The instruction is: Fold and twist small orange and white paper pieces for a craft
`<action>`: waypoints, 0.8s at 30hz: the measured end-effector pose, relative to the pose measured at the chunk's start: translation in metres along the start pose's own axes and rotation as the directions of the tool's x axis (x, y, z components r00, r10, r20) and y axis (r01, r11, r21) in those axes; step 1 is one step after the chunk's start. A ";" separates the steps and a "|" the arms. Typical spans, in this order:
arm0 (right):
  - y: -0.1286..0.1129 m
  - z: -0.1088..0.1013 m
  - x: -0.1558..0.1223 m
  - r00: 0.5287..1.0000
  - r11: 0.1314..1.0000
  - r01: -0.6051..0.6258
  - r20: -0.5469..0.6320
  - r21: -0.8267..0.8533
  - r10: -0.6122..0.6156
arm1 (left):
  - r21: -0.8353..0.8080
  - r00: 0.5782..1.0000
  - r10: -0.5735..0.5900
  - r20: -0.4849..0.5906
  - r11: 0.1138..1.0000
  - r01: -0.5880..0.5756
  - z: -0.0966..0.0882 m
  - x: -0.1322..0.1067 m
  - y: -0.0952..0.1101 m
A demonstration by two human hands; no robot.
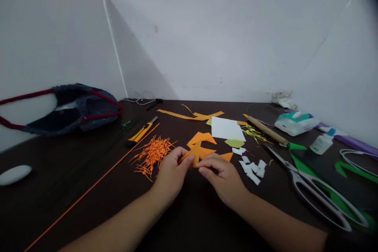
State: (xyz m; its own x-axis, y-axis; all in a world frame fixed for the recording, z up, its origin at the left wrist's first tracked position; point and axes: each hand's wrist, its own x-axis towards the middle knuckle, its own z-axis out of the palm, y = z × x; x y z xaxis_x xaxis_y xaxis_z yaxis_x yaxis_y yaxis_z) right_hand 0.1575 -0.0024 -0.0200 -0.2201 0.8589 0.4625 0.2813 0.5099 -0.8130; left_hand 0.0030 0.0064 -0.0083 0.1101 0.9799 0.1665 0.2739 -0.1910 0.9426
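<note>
Between my hands is a piece of orange paper (pixel 195 152), upright and pointed at its top. My left hand (pixel 173 169) pinches it with the thumb in front and fingers behind. My right hand (pixel 223 177) has its thumb and fingers closed at the lower right edge of the same piece. Just beyond lie other cut orange pieces (pixel 203 138), partly covered by my hands. To the left of my left hand is a pile of thin orange stamens (pixel 153 153). Small white paper scraps (pixel 253 169) lie to the right of my right hand.
Large scissors (pixel 310 189) lie at right near a glue bottle (pixel 322 141), a wooden stick (pixel 265 129) and a tissue pack (pixel 295 123). A white sheet (pixel 227 128) lies behind my hands. At left are a yellow cutter (pixel 141 132), a long orange stick (pixel 97 187) and a denim bag (pixel 97 116).
</note>
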 end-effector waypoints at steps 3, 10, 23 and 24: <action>0.000 -0.001 -0.001 0.999 1.000 -0.008 -0.053 0.003 0.008 | -0.048 1.000 -0.012 -0.008 0.999 0.012 0.002 -0.001 -0.001; 0.005 0.001 -0.001 0.987 0.991 -0.125 -0.112 -0.045 0.119 | -0.140 1.000 -0.008 0.002 0.990 0.008 0.008 -0.006 0.001; 0.001 0.000 0.000 0.991 0.995 -0.096 -0.092 0.008 0.096 | -0.323 0.993 -0.072 0.097 0.941 0.100 0.007 -0.008 0.005; 0.002 0.000 0.000 0.984 0.987 -0.145 -0.090 0.065 0.151 | -0.354 0.990 -0.079 0.118 0.928 0.117 0.007 -0.008 0.005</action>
State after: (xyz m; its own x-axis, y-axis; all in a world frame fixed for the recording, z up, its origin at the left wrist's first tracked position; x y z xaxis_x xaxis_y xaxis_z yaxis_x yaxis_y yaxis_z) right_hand 0.1579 -0.0018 -0.0217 -0.0905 0.9268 0.3644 0.2485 0.3753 -0.8930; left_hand 0.0101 -0.0027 -0.0072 0.2004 0.9781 0.0559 -0.0714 -0.0424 0.9965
